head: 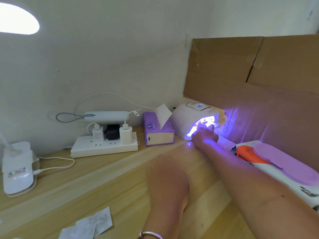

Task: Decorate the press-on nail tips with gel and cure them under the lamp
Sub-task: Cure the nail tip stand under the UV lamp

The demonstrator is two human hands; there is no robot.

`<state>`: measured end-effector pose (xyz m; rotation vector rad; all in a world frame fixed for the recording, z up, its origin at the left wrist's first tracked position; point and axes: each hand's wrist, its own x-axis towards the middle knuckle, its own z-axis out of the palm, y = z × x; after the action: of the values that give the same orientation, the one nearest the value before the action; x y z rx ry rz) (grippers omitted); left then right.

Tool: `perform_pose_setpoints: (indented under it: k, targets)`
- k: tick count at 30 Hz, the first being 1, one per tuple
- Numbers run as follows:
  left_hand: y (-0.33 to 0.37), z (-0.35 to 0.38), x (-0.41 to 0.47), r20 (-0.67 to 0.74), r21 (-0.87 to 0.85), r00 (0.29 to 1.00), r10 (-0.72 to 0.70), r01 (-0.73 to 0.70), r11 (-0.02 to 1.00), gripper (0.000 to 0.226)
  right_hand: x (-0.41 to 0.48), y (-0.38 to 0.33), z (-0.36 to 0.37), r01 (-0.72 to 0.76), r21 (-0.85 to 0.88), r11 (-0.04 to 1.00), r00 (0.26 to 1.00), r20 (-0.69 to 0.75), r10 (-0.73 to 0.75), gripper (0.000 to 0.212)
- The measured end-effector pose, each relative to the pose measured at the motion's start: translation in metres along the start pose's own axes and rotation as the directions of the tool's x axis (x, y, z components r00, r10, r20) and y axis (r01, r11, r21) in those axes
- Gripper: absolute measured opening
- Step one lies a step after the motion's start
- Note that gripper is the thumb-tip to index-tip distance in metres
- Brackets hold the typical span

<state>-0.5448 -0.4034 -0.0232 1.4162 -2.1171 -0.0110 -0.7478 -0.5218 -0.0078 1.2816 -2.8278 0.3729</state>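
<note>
The right hand (204, 135) is reaching into the lit lamp (188, 116); its grip cannot be determined. The left hand (168, 178) is lying flat and open on the table (103, 178).

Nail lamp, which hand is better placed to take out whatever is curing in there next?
Right, likely. The right hand has its fingers in the lit mouth of the nail lamp; the left hand lies flat on the wooden table, short of it.
</note>
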Motion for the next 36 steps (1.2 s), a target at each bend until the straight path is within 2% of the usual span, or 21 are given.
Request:
perform_pose_setpoints:
  k: [5, 12, 16, 22, 26, 30, 36]
  targets:
    - [0.0, 0.001, 0.001, -0.004, -0.017, 1.0, -0.009, 0.009, 1.0, 0.017, -0.001, 0.001, -0.004, -0.01, 0.016, 1.0, 1.0, 0.009, 0.009, 0.031]
    - [0.0, -0.002, 0.001, 0.024, -0.036, 1.0, -0.015, 0.016, 0.999, 0.019, -0.003, 0.001, -0.009, -0.034, -0.003, 0.999, 0.999, 0.038, 0.034, 0.041]
    - [-0.003, 0.0, 0.002, 0.101, -0.028, 0.995, -0.021, 0.024, 0.999, 0.027, -0.005, 0.002, -0.004, 0.049, -0.069, 0.996, 0.999, -0.011, -0.05, 0.049]
    - [-0.003, -0.003, 0.003, 0.161, 0.002, 0.987, -0.027, 0.028, 1.0, 0.028, -0.006, 0.004, -0.001, 0.115, -0.133, 0.984, 0.992, -0.04, -0.121, 0.034]
    - [-0.003, -0.002, 0.003, 0.138, -0.024, 0.99, -0.032, 0.035, 0.999, 0.027, -0.008, 0.006, -0.003, 0.128, -0.11, 0.986, 0.992, 0.021, -0.126, 0.036]
    - [-0.002, -0.004, 0.002, 0.097, -0.054, 0.995, -0.033, 0.038, 0.998, 0.024, -0.011, 0.003, -0.006, 0.146, -0.191, 0.971, 0.989, 0.003, -0.148, 0.039]
    - [-0.002, -0.005, 0.001, 0.069, -0.058, 0.997, -0.018, 0.022, 0.998, 0.022, -0.012, 0.003, -0.003, 0.127, -0.201, 0.971, 0.99, -0.032, -0.136, 0.037]
